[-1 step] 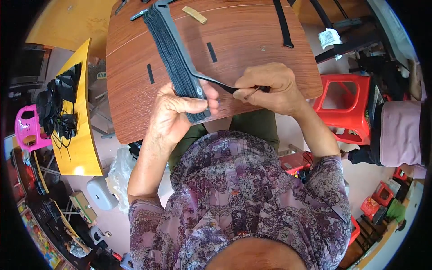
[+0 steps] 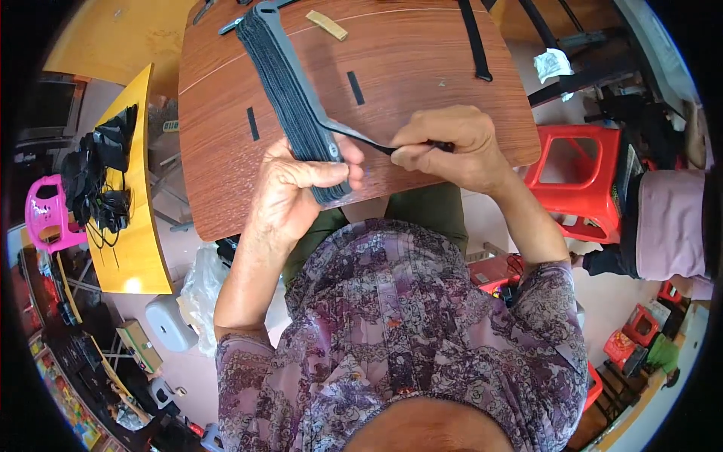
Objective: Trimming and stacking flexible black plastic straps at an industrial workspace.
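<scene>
My left hand (image 2: 290, 184) is closed around the near end of a long, thick bundle of dark grey fabric strips (image 2: 282, 90), thumb across its side. The bundle slants away over the table, its far end rounded with a small slot. From its right side one loose strip (image 2: 360, 138) runs across to my right hand (image 2: 456, 147), which pinches it between thumb and fingers. A small dark piece (image 2: 442, 146) shows within the right hand; I cannot tell whether it is the strip's end or something else.
On the brown wooden table (image 2: 422, 68) lie two short black strips (image 2: 355, 88), a tan piece (image 2: 326, 25) and a long black strap (image 2: 474, 45). A red stool (image 2: 580, 151) stands at right. Left is a yellow board (image 2: 143, 248) bearing black items (image 2: 109, 166).
My right thumb and fingers have shifted slightly around the strip. The left hand and the bundle stay almost the same.
</scene>
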Action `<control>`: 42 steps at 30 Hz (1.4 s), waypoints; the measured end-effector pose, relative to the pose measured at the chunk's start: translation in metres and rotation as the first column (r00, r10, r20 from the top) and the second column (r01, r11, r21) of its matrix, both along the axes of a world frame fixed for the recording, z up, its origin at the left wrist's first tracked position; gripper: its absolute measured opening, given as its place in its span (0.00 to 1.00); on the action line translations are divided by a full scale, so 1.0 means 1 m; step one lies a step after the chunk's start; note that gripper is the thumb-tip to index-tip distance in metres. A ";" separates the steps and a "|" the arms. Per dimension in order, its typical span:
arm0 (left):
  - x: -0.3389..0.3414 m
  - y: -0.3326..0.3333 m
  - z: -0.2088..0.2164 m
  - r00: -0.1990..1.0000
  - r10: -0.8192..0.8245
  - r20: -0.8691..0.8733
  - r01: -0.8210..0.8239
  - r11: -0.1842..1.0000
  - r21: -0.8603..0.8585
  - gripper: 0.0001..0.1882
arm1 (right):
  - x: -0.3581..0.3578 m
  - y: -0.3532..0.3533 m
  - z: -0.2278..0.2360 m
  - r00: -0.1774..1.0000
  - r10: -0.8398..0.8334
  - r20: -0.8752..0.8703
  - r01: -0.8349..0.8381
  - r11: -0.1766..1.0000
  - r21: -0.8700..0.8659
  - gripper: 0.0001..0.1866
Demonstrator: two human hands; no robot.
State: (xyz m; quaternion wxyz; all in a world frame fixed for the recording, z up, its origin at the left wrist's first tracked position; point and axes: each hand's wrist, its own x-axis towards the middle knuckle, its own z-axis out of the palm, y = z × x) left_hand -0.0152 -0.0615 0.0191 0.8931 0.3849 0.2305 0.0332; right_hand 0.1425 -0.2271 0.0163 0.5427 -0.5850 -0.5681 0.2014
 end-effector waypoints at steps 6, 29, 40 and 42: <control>0.008 -0.009 0.003 0.996 0.084 0.008 -0.085 0.996 0.043 0.12 | -0.005 0.005 0.005 0.951 -0.187 -0.247 0.151 0.976 -0.159 0.09; 0.009 -0.023 -0.002 0.991 0.120 0.055 -0.104 0.967 -0.234 0.06 | -0.002 0.011 0.002 0.768 -0.168 -0.618 0.020 0.971 -0.240 0.05; -0.024 -0.016 0.010 0.999 0.015 -0.044 -0.015 1.000 0.015 0.18 | 0.043 -0.029 0.002 0.886 -0.418 -0.201 0.383 0.904 -0.192 0.04; -0.021 -0.018 0.005 0.999 0.031 -0.010 -0.031 1.000 0.004 0.18 | 0.042 -0.029 0.002 0.880 -0.370 -0.298 0.315 0.924 -0.217 0.06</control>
